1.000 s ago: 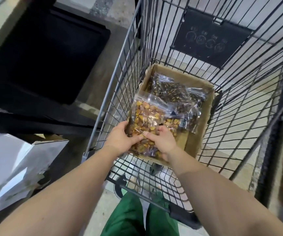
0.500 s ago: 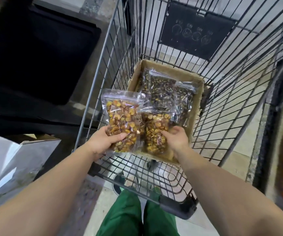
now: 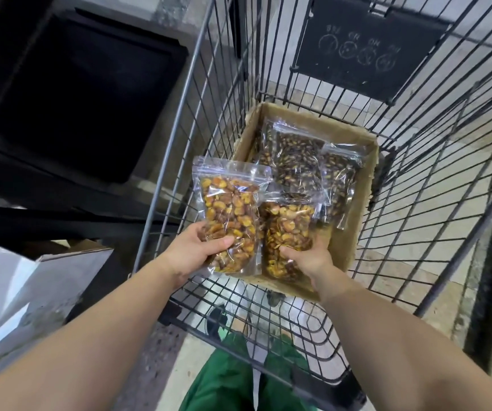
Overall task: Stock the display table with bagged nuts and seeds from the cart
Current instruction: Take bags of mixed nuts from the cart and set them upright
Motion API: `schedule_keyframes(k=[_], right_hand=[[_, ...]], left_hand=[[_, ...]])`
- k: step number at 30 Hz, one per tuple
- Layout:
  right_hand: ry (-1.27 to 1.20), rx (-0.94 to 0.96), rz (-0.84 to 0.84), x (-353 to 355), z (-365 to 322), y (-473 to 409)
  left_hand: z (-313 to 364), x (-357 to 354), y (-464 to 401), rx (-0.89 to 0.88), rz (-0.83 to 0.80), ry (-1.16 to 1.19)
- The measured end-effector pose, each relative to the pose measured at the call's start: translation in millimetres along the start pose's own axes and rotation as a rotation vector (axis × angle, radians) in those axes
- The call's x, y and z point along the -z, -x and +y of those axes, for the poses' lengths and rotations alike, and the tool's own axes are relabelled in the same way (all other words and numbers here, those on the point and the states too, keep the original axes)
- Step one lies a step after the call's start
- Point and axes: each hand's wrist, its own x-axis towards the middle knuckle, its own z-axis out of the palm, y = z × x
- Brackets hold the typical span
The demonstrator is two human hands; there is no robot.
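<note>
My left hand point(image 3: 192, 254) pinches the lower part of 1 clear zip pouch of yellow-brown nuts point(image 3: 229, 216), lifted over the wire cart point(image 3: 434, 179). My right hand point(image 3: 310, 256) clasps a 2nd nut pouch point(image 3: 286, 232) in the brown cardboard box point(image 3: 354, 221). I judge both light, crinkly and slippery; the filled lower body is the safest place to hold.

Cart point(image 3: 179, 120): dark grey wire grid; black panel point(image 3: 366, 51) with faint chalk-like circles. Box point(image 3: 357, 209): brown cardboard. Near bags point(image 3: 230, 215), clear film: golden-yellow and orange-brown nuts. Far bags point(image 3: 298, 161): dark brown seeds, pale flecks. Trousers point(image 3: 224, 378): green. Tray point(image 3: 84, 93): black.
</note>
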Motion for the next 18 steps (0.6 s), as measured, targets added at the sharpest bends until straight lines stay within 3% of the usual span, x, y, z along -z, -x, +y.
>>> schedule_keyframes(k=[11,18], right_hand=[[-0.049,0.055,-0.173,26,-11,27],[-0.147,0.057,-0.207,66,-11,101]], left_hand=[[6,-9,14,0.020,0.014,-0.010],[31,-29,64,0.005,-0.068,-0.087]])
